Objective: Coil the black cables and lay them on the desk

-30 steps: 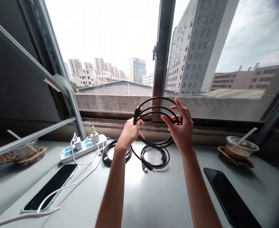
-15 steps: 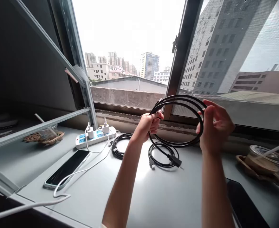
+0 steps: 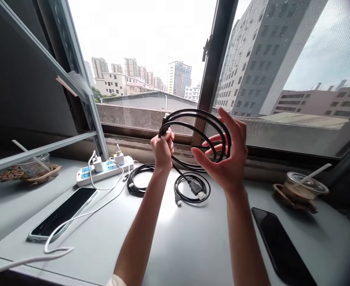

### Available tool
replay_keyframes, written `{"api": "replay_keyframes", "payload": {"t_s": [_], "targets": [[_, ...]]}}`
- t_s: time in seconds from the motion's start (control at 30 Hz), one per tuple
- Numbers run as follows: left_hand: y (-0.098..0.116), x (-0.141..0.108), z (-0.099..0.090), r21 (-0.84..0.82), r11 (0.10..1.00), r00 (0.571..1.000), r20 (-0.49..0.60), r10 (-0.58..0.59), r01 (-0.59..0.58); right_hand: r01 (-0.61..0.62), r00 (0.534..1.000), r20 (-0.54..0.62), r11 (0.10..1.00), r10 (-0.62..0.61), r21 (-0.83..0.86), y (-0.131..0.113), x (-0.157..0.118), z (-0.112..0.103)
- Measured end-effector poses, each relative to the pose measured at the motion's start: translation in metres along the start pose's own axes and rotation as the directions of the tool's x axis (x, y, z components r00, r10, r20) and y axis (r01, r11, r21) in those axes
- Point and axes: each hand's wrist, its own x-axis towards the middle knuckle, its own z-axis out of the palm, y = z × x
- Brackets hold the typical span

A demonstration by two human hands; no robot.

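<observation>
My left hand is closed around the left side of a coiled black HDMI cable, held up in front of the window. One end of that cable hangs down with its flared plug over the table. My right hand is open at the right side of the coil, thumb and fingers spread apart. The loops pass between its thumb and fingers; whether they touch the palm cannot be made out. Below lie two more coiled black cables: a smaller coil under the hanging plug and another coil left of my left wrist.
A white power strip with two chargers stands at the back left, its white cable crossing a phone. On the right lie a second phone and a lidded cup with a straw. A metal frame rises at left.
The view has shifted right. My right hand has spread its fingers and lies around the coil's right side. The hanging plug has turned. My left hand keeps its hold.
</observation>
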Motion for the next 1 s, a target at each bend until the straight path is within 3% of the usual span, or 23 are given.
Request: {"api": "replay_keyframes", "payload": {"t_s": [0.07,0.17,0.27,0.37,0.5,0.7,0.8,1.0], "targets": [[0.000,0.001,-0.001,0.049,0.999,0.999,0.040,0.001,-0.003,-0.005,1.000,-0.031,0.996,0.002,-0.086,-0.003,-0.001,0.004],[0.004,0.000,-0.004,0.182,0.983,0.971,0.229,-0.074,0.032,0.015,0.990,-0.138,0.994,-0.031,-0.111,0.001,-0.001,0.004],[0.010,-0.004,-0.006,0.265,0.958,0.908,0.365,-0.207,0.112,-0.020,0.969,-0.248,0.992,-0.011,-0.121,0.011,-0.004,-0.002],[0.017,-0.008,-0.007,0.281,0.945,0.812,0.505,-0.293,0.166,-0.122,0.937,-0.341,0.983,0.070,-0.135,0.022,-0.007,-0.010],[0.022,-0.010,-0.007,0.229,0.948,0.686,0.654,-0.318,0.222,-0.218,0.927,-0.327,0.973,0.184,-0.071,0.026,-0.005,-0.018],[0.031,-0.012,-0.006,0.086,0.889,0.564,0.744,-0.357,0.450,-0.262,0.931,-0.249,0.963,0.268,0.056,0.016,0.003,-0.025],[0.034,-0.016,-0.002,0.083,0.885,0.605,0.701,-0.378,0.457,-0.229,0.932,-0.278,0.972,0.234,0.051,0.018,0.003,-0.026],[0.017,-0.015,0.006,0.011,0.978,0.827,0.532,-0.182,0.208,-0.109,0.958,-0.265,0.994,0.110,0.017,0.026,0.004,-0.021]]}}
